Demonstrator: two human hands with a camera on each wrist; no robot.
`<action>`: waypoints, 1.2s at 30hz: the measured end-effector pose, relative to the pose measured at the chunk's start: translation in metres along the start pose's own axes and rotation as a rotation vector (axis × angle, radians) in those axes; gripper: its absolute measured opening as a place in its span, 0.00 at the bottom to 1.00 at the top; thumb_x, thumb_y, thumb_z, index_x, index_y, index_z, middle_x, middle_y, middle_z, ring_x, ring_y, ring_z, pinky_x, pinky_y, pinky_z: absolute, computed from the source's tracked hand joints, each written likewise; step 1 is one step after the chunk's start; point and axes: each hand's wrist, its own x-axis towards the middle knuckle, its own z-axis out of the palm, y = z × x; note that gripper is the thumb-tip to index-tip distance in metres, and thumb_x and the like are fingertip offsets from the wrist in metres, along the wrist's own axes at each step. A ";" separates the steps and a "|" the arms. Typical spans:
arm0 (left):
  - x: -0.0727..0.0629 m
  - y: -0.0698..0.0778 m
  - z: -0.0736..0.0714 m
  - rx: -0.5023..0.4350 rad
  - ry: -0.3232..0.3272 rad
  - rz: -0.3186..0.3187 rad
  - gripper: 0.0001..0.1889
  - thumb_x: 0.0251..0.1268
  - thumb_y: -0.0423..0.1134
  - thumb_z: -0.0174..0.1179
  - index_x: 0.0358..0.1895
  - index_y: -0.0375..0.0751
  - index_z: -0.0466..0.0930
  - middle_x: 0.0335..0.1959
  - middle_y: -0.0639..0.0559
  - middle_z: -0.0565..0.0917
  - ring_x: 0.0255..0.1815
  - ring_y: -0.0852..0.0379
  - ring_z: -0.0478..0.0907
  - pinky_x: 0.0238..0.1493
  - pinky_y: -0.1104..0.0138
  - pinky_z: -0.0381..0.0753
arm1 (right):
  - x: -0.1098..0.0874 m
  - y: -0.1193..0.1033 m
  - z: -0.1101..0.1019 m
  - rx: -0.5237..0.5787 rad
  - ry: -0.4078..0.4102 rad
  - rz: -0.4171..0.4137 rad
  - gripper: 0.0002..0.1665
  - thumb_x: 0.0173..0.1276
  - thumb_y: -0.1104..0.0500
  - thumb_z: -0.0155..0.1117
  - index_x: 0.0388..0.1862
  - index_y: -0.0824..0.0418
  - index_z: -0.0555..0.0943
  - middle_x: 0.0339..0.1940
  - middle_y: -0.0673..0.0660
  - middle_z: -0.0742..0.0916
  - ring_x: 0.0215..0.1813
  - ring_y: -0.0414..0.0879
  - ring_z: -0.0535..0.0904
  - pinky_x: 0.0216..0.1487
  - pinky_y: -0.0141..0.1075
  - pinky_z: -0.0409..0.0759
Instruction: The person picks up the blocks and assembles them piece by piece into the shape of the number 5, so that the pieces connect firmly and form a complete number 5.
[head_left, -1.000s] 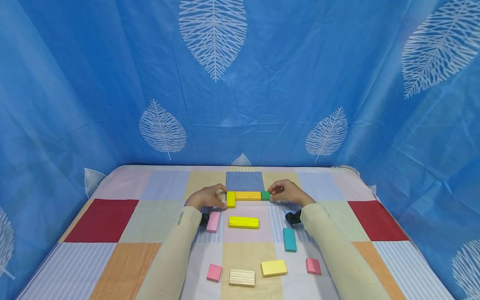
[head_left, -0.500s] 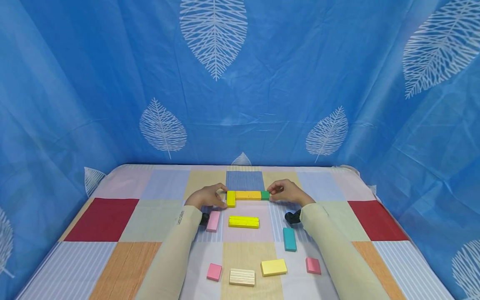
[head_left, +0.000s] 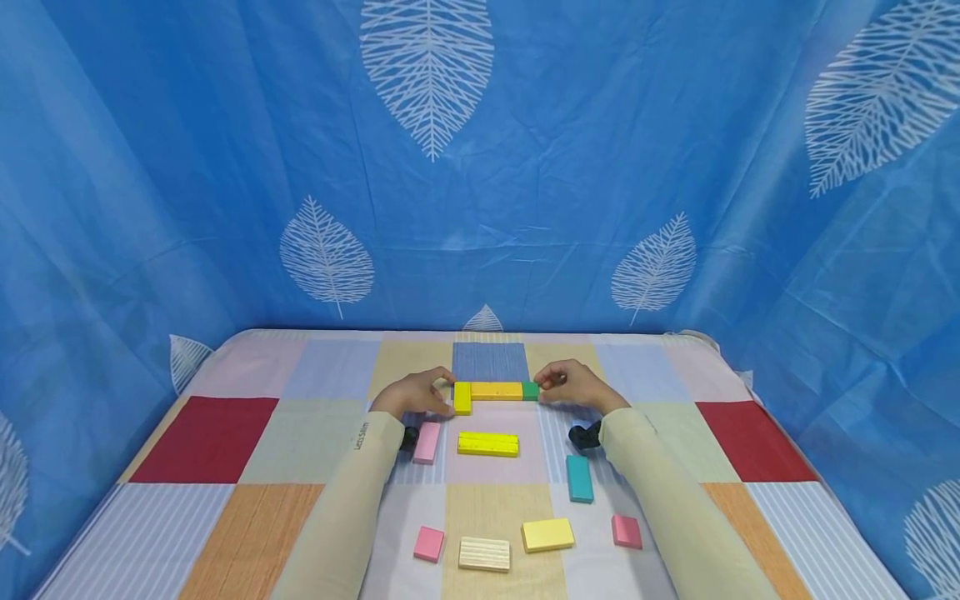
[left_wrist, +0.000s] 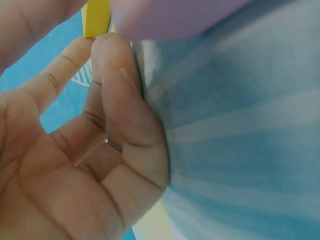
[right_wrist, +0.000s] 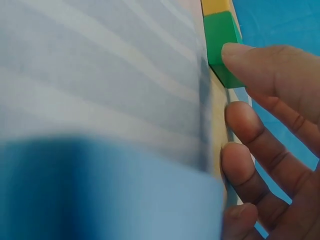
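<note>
- Patchwork cloth [head_left: 300,442] lies beneath.
- Left grip [head_left: 412,396] touches yellow block [head_left: 462,398], long axis pointing away.
- Right grip [head_left: 577,386] touches green block [head_left: 530,392].
- Orange block [head_left: 496,391] between, crosswise.
- Both part-spread; whether pinching, I cannot tell.

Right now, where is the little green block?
In the head view, the green block sits just right of centre, between the right end of the orange block and the right hand.

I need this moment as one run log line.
left hand: touches yellow end block | right hand: touches green block | orange block: between these blocks
</note>
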 end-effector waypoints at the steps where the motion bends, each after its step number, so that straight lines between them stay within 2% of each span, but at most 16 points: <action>1: 0.000 0.000 0.000 -0.002 -0.002 0.001 0.33 0.69 0.39 0.76 0.75 0.50 0.75 0.51 0.44 0.83 0.52 0.46 0.77 0.64 0.50 0.78 | -0.001 -0.001 0.000 0.001 0.000 0.000 0.19 0.67 0.67 0.78 0.56 0.70 0.87 0.46 0.60 0.89 0.46 0.49 0.81 0.55 0.44 0.81; 8: -0.003 -0.005 -0.002 -0.041 -0.026 0.025 0.35 0.70 0.40 0.74 0.78 0.48 0.72 0.58 0.41 0.84 0.56 0.44 0.79 0.69 0.47 0.76 | -0.009 -0.004 0.001 0.025 -0.003 -0.043 0.24 0.71 0.67 0.75 0.63 0.73 0.83 0.47 0.64 0.88 0.48 0.53 0.83 0.58 0.50 0.83; 13: -0.005 -0.011 -0.004 -0.082 -0.031 0.046 0.36 0.72 0.41 0.73 0.79 0.47 0.70 0.54 0.43 0.82 0.51 0.47 0.76 0.65 0.51 0.78 | -0.017 -0.005 0.005 0.037 0.034 -0.094 0.21 0.75 0.66 0.70 0.64 0.74 0.82 0.48 0.65 0.87 0.49 0.56 0.84 0.58 0.51 0.83; 16: -0.008 -0.014 -0.005 -0.114 -0.033 0.102 0.35 0.73 0.40 0.72 0.79 0.44 0.68 0.55 0.41 0.82 0.50 0.47 0.76 0.59 0.54 0.79 | -0.024 -0.006 0.007 0.067 0.063 -0.104 0.20 0.77 0.66 0.68 0.64 0.74 0.82 0.49 0.65 0.87 0.50 0.56 0.83 0.56 0.48 0.83; 20: -0.017 -0.020 -0.005 -0.149 -0.020 0.238 0.31 0.78 0.36 0.66 0.79 0.37 0.67 0.62 0.34 0.80 0.60 0.39 0.79 0.62 0.50 0.81 | -0.031 -0.010 0.010 0.136 0.106 -0.098 0.19 0.78 0.65 0.66 0.63 0.73 0.83 0.52 0.66 0.88 0.51 0.54 0.83 0.52 0.41 0.82; 23: -0.027 -0.024 -0.002 -0.205 0.011 0.306 0.29 0.80 0.34 0.63 0.79 0.34 0.67 0.65 0.32 0.78 0.66 0.34 0.77 0.67 0.45 0.79 | -0.035 -0.016 0.014 0.202 0.129 -0.102 0.19 0.80 0.64 0.66 0.64 0.73 0.83 0.55 0.69 0.88 0.52 0.53 0.83 0.53 0.40 0.83; 27: -0.041 -0.027 0.000 -0.289 0.066 0.366 0.28 0.82 0.34 0.61 0.79 0.34 0.67 0.66 0.31 0.77 0.65 0.33 0.77 0.68 0.43 0.78 | -0.043 -0.025 0.019 0.286 0.136 -0.104 0.21 0.81 0.63 0.64 0.66 0.74 0.81 0.61 0.72 0.86 0.53 0.53 0.83 0.57 0.43 0.84; 31: -0.053 -0.030 0.001 -0.279 0.136 0.446 0.26 0.82 0.34 0.60 0.77 0.31 0.69 0.68 0.29 0.77 0.67 0.33 0.76 0.70 0.42 0.75 | -0.051 -0.035 0.023 0.379 0.166 -0.095 0.23 0.82 0.62 0.62 0.68 0.75 0.79 0.66 0.72 0.84 0.59 0.60 0.83 0.59 0.42 0.84; 34: -0.063 -0.034 0.001 -0.274 0.191 0.451 0.25 0.82 0.33 0.60 0.76 0.33 0.72 0.69 0.30 0.78 0.67 0.33 0.77 0.70 0.43 0.76 | -0.056 -0.040 0.024 0.472 0.216 -0.082 0.23 0.83 0.62 0.61 0.68 0.76 0.78 0.65 0.72 0.84 0.60 0.61 0.82 0.57 0.39 0.84; 36: -0.070 -0.038 0.000 -0.282 0.215 0.440 0.24 0.82 0.33 0.61 0.76 0.33 0.72 0.71 0.30 0.77 0.67 0.33 0.77 0.68 0.43 0.77 | -0.059 -0.043 0.025 0.549 0.254 -0.067 0.23 0.83 0.62 0.62 0.67 0.77 0.78 0.61 0.68 0.85 0.57 0.56 0.83 0.54 0.35 0.84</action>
